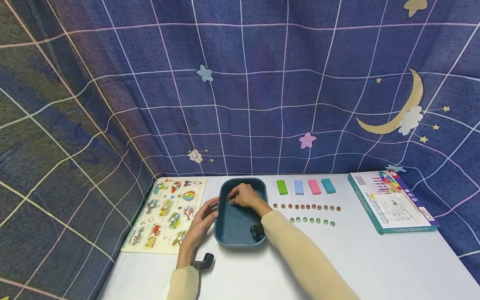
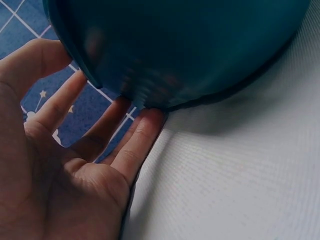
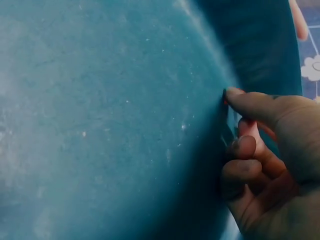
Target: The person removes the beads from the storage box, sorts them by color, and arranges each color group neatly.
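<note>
A dark teal tub [image 1: 237,233] stands on the white table. My left hand [image 1: 203,223] is at its left side; in the left wrist view the fairly straight fingers [image 2: 137,145] touch the tub's outer wall [image 2: 200,60]. Inside the tub, near the far left corner, my right hand [image 1: 245,196] has its fingers curled. Up close, its thumb and a finger pinch a small dark, reddish piece [image 3: 225,96] by the tub wall [image 3: 265,45]. Most of that piece is hidden by the fingertips.
Right of the tub lie a row of reddish-brown beads [image 1: 308,206], a row of green beads [image 1: 317,221], and green, blue, pink and teal blocks [image 1: 314,187]. A picture puzzle board [image 1: 161,208] lies left; a flat box [image 1: 393,204] lies far right. Curtains [image 1: 262,104] hang behind.
</note>
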